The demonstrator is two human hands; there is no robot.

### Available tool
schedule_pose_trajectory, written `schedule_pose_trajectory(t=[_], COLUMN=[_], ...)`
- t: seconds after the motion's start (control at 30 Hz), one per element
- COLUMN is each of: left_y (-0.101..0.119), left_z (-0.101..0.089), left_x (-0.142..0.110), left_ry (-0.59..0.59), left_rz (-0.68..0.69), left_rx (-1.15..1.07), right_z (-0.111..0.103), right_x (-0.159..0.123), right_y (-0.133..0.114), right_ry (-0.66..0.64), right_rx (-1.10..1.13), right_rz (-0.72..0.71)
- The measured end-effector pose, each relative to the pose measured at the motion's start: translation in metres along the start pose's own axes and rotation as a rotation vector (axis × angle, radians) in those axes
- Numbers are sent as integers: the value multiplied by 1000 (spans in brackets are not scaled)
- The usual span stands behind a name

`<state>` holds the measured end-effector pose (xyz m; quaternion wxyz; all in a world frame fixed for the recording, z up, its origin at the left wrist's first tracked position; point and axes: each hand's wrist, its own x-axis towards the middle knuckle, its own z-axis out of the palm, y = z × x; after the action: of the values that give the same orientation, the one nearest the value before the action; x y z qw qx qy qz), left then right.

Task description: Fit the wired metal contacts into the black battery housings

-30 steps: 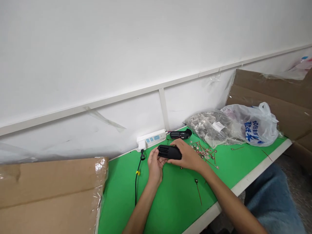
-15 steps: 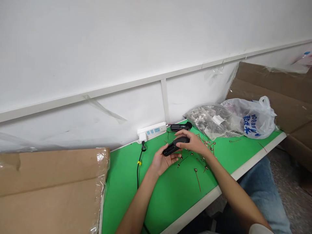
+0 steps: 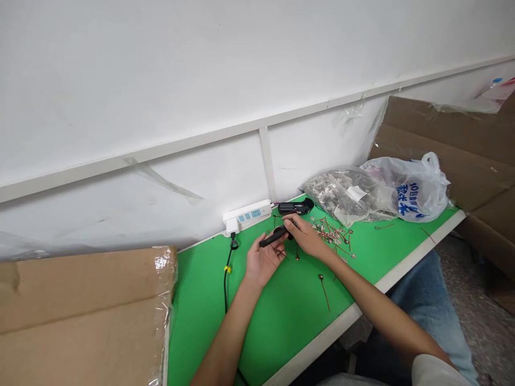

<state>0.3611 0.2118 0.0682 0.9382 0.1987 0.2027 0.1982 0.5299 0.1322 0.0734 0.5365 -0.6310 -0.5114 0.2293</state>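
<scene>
A long black plastic housing [image 3: 272,237] with a thicker rounded end is tilted edge-on above the green tabletop. My right hand [image 3: 306,234] grips its rounded far end, thumb on top and fingers wrapped over it. Palm up beneath the other end, my left hand [image 3: 260,261] supports it between thumb and curled fingers; a thin wire shows by those fingertips. Just behind the hands lies a similar black housing [image 3: 295,207]. Many small round metal pieces with thin reddish wires [image 3: 332,233] are scattered beside my right hand, and a single one [image 3: 321,277] lies nearer to me.
A white power strip [image 3: 249,213] with a plugged-in black cable [image 3: 226,284] sits against the wall. Clear and white plastic bags [image 3: 418,193] stand at the back right. Cardboard [image 3: 88,311] borders the left side, with more cardboard [image 3: 450,145] at the right.
The housing has turned from showing its open inner face to edge-on. Both hands have shifted slightly left in the view, and my right hand has rolled over with the housing.
</scene>
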Motion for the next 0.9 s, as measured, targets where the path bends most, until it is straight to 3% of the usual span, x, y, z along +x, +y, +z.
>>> schedule_pose_trajectory(t=[0.33, 0.53, 0.63, 0.77, 0.83, 0.9], left_y=[6, 8, 1, -15, -21, -23], left_z=[-1, 0, 0, 4, 7, 8], left_x=[-2, -3, -1, 1, 0, -1], left_ry=[-5, -15, 12, 130, 160, 161], left_rz=[-75, -64, 97, 505, 610, 626], left_rx=[56, 93, 210, 485, 607, 676], right_z=[-6, -6, -3, -6, -11, -15], right_x=[1, 1, 2, 2, 1, -1], right_y=[0, 2, 3, 4, 2, -1], right_ry=[106, 75, 97, 258, 228, 114], right_rx=[-6, -50, -70, -143, -197, -265], right_rz=[-11, -45, -94, -129, -143, -169])
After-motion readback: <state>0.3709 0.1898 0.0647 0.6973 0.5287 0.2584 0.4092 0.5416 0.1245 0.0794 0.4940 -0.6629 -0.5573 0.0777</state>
